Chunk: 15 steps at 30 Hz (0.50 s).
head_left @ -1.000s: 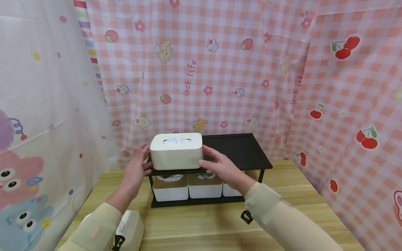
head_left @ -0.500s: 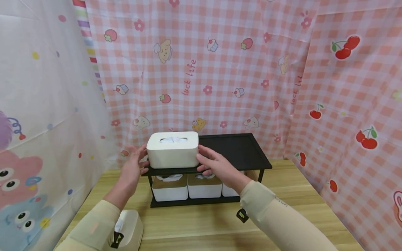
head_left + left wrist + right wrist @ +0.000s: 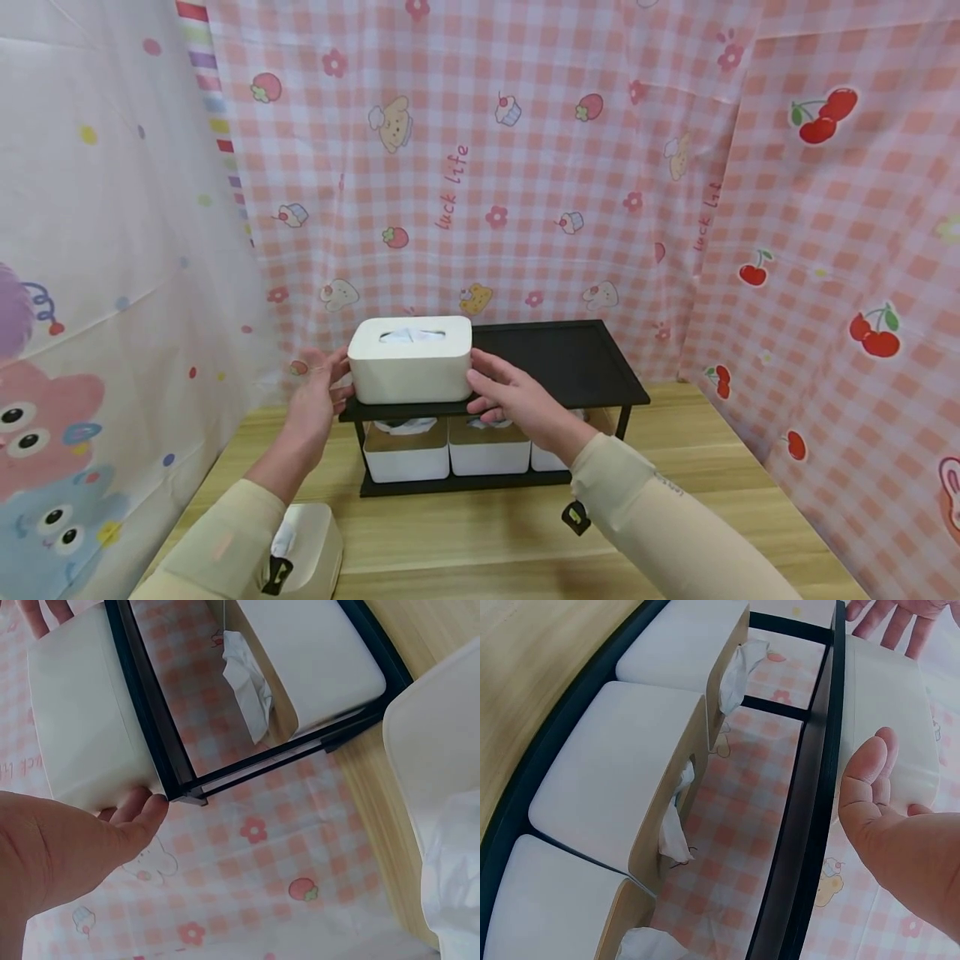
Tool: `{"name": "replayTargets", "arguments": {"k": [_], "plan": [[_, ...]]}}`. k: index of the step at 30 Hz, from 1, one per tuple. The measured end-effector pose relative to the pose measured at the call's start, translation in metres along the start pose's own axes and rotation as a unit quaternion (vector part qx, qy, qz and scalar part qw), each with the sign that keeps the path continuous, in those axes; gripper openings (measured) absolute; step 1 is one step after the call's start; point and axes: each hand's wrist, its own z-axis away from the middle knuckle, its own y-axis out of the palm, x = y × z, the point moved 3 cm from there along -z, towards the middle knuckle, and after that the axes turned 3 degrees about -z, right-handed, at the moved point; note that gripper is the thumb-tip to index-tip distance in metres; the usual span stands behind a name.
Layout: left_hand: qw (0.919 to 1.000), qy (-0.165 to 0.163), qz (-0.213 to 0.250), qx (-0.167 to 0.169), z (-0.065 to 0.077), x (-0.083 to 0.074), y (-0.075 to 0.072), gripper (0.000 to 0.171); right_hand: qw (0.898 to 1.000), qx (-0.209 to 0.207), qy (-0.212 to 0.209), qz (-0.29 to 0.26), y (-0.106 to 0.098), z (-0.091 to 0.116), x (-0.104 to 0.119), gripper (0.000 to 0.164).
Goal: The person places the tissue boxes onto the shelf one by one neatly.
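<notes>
A white tissue box (image 3: 411, 371) with a tissue in its top slot sits at the left end of a black two-tier rack's (image 3: 555, 358) upper shelf. My left hand (image 3: 313, 398) touches the box's left end with relaxed fingers. At the opposite end, my right hand (image 3: 521, 404) has its fingertips against the box's side, the lower fingers loosely bent near the front corner. In the right wrist view, fingers (image 3: 870, 761) overlap the box's front. The left wrist view has my left fingertips (image 3: 154, 810) right at the box's lower edge by the shelf.
Several white boxes with brown tops (image 3: 490, 450) stand in a row on the lower shelf, tissues poking out. Another white tissue box (image 3: 321, 542) stands at the front left of the wooden table (image 3: 450, 550), partly behind my left sleeve. Patterned curtains (image 3: 525, 167) enclose the table.
The tissue box has slid a little to the left along the upper shelf, and both hands have shifted left with it. Over the last half second it has barely moved.
</notes>
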Motion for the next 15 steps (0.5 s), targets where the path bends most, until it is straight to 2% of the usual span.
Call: {"name": "replayTargets", "arguments": {"k": [15], "plan": [[0.9997, -0.004, -0.015, 0.016, 0.0024, 0.0037, -0.0029, 0.093, 0.999, -0.001, -0.005, 0.037, 0.0028, 0.0055, -0.0014, 0.072]]}}
